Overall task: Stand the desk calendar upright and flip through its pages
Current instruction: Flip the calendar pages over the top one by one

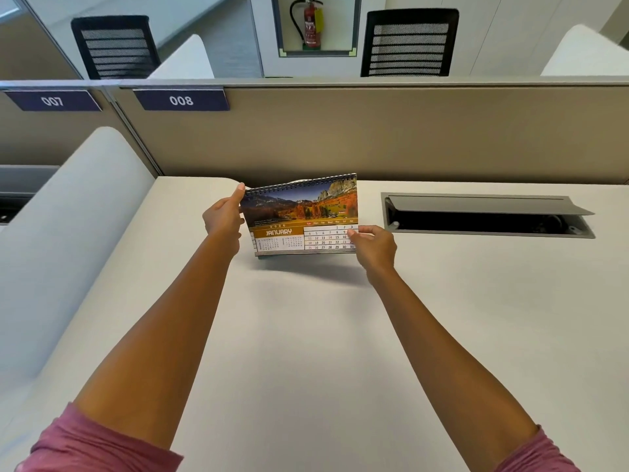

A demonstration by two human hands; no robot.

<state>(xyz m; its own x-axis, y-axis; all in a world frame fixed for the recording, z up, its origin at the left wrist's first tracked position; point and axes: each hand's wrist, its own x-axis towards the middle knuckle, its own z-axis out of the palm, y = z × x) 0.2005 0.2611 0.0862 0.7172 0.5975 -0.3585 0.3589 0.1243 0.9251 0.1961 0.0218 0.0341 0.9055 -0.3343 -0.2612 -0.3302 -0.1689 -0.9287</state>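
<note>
The left hand (223,216) is closed on the upper left corner of the desk calendar (301,216), its thumb reaching up beside the end of the black spiral binding and the fingers tucked behind the card. The right hand (374,248) is pinched on the lower right corner of the front page, thumb lying over the last columns of the date grid, the other fingers hidden behind the sheet. Both forearms stretch forward from pink sleeves (102,444) at the bottom of the view. Between the two hands the calendar is held nearly upright and a little tilted, its right end higher than its left, with the binding along the top edge. The front page shows an autumn mountain landscape above an orange band reading JANUARY and a grid of dates; the top of a page bulges slightly behind the binding. Whether its lower edge touches the table (306,352) or hangs just above it cannot be told, though a soft shadow lies beneath it. The table is pale and plain. To the right of the calendar, well apart, a grey cable hatch (486,212) is set into the tabletop with its flap raised. Behind runs a beige partition (374,137) carrying dark labels 007 (52,101) and 008 (181,100). Beyond it stand two black mesh chairs (408,42) and a red fire extinguisher (311,23) in a wall niche.
</note>
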